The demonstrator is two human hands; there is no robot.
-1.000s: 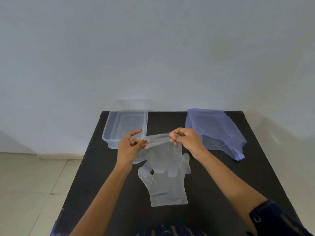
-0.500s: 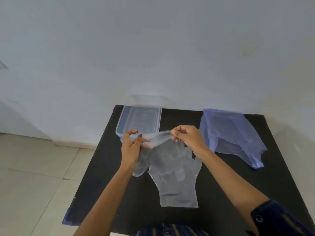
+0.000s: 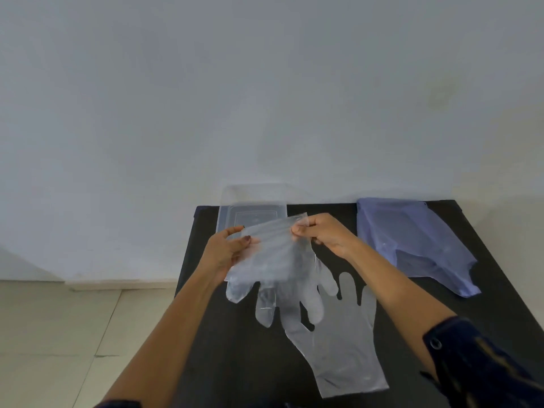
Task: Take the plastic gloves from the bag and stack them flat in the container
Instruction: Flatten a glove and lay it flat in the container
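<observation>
A clear plastic glove (image 3: 273,260) hangs by its cuff between both hands, fingers pointing down. My left hand (image 3: 226,251) pinches the cuff's left corner and my right hand (image 3: 326,235) pinches its right corner. Below it a second clear glove (image 3: 341,348) lies flat on the black table (image 3: 223,363), fingers pointing away from me. The clear container (image 3: 228,216) stands at the table's far left corner, partly hidden behind the held glove. A bluish-purple plastic bag (image 3: 412,242) lies flat at the far right.
A pale wall rises directly behind the table. Tiled floor (image 3: 59,334) lies to the left, beyond the table's left edge. My dark sleeve (image 3: 482,369) covers the right forearm at the lower right.
The held glove has been lifted and spread out wider between my hands, now covering part of the container. The camera view has shifted, and the flat glove sits lower right in the frame.
</observation>
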